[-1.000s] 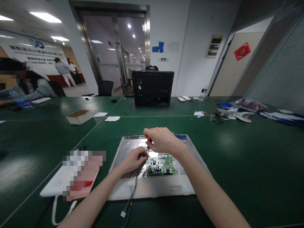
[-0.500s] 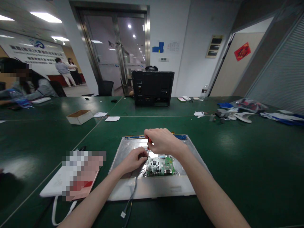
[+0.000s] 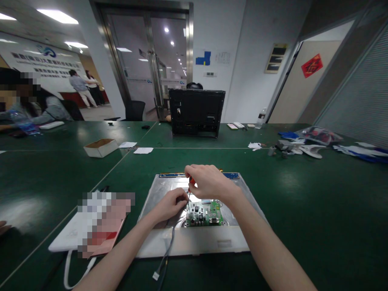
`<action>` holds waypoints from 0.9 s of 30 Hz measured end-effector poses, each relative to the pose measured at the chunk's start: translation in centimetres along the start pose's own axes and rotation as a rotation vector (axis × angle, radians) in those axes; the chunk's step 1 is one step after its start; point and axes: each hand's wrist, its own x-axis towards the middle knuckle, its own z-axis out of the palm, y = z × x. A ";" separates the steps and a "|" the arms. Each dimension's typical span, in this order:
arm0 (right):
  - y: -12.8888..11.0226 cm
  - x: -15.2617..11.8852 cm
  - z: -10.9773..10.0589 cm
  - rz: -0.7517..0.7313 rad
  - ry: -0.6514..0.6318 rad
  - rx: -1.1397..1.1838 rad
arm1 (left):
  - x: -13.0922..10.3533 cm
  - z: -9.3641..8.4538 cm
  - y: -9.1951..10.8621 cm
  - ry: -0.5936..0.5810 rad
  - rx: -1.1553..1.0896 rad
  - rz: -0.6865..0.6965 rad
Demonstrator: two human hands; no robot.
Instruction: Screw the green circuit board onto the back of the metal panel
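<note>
A green circuit board (image 3: 203, 213) lies component side up on the silver metal back of a flat display panel (image 3: 209, 238), which rests on the green table (image 3: 303, 218) directly in front of the person. The right hand (image 3: 209, 180) is closed around the red handle of a screwdriver (image 3: 192, 181), fingers wrapped and wrist arched over the panel, with the shaft pointing down to the board's far left corner. The left hand (image 3: 172, 203) rests low over the panel just left of that corner, fingers curled and thumb and forefinger nearly together at the screwdriver's tip; I cannot tell whether they pinch anything. As for progress, the board already sits in position on the panel, and the work at this 1 corner seems to be under way rather than finished. Whether a screw there is going in or coming out, and which other corners are fastened, is too small to judge. A dark cable (image 3: 172, 241) trails from near the board's left side over the panel's near edge, its white connector (image 3: 155, 276) loose and plugged into nothing. Well apart, on the far side, stands a black monitor housing (image 3: 197, 113).
</note>
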 end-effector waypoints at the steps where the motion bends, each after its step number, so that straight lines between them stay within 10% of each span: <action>1: 0.1 0.0 0.1 0.007 -0.006 -0.005 | 0.0 0.0 0.0 0.000 0.003 -0.002; 27: -0.1 0.2 0.1 0.008 -0.010 -0.059 | 0.0 0.1 -0.1 0.001 0.023 0.016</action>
